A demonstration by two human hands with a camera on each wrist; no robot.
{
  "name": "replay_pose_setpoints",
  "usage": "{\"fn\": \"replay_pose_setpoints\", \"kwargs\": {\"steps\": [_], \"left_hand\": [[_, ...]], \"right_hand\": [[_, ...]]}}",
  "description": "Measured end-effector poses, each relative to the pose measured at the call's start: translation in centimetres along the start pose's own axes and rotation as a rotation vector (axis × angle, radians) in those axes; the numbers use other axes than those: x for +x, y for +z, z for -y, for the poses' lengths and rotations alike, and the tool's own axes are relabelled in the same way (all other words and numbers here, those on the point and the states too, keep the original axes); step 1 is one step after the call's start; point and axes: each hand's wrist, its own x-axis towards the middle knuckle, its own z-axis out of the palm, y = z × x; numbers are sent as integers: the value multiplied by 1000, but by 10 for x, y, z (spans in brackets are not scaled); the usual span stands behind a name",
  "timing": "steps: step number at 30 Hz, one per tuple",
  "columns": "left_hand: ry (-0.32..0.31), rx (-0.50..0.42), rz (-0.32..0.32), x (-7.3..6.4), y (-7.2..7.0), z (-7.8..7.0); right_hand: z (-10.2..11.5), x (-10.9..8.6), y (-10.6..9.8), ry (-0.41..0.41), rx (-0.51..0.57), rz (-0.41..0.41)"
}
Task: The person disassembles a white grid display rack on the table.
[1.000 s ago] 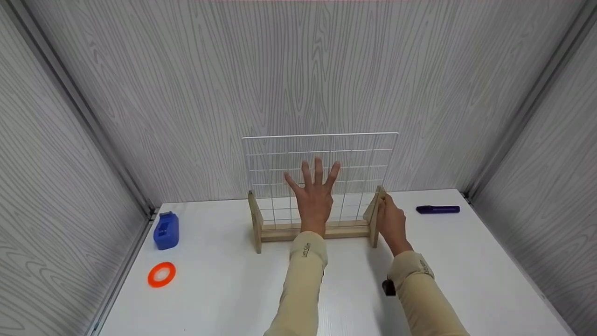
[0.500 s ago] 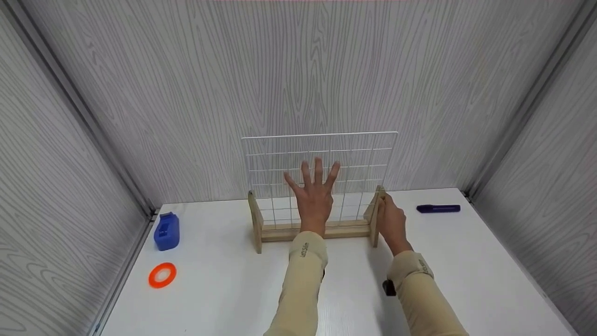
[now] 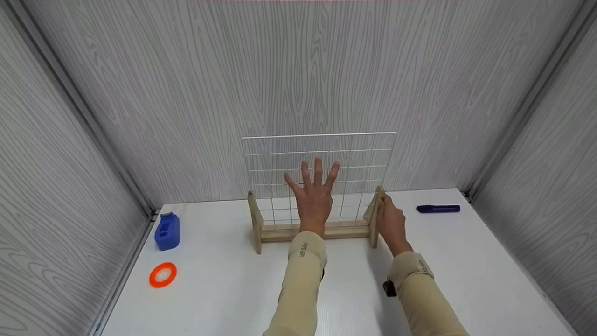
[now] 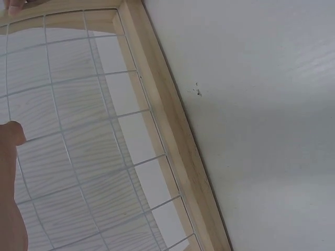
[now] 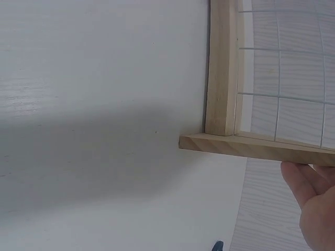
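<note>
A wooden stand [image 3: 347, 232] with two side panels holds a white wire grid panel [image 3: 357, 150] upright on the table. My left hand [image 3: 315, 200] lies against the front of the grid with fingers spread and straight; in the left wrist view its thumb [image 4: 15, 133] overlaps the wires. At the stand's right side panel [image 5: 251, 149], my right hand [image 3: 392, 223] holds the outer side with bent fingers. The right wrist view shows its fingertips [image 5: 292, 170] right at the panel's edge. Part of the stand's bottom rail is hidden behind my left wrist.
On the left of the white table [image 3: 219, 289] stand a blue tape dispenser [image 3: 167, 232] and, nearer, a flat orange ring [image 3: 163, 275]. A dark purple, slim, cutter-like object [image 3: 438, 208] lies at the back right. Grey wood-patterned walls [image 3: 317, 70] enclose the back and sides.
</note>
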Motion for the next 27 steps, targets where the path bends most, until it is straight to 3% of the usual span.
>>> {"fn": "replay_pose_setpoints", "kwargs": {"steps": [5,13,20,27], "left_hand": [[1,-13,-7,3,-1,0],[13,15,49,5,-5,3],[2,9,76,10,-9,4],[3,-11,61,13,-13,7]], "right_hand": [[2,0,-1,-23,-5,-18],[2,-1,1,21,-1,11],[-3,1,4,10,-27,6],[-3,-1,3,13,-19,13]]}}
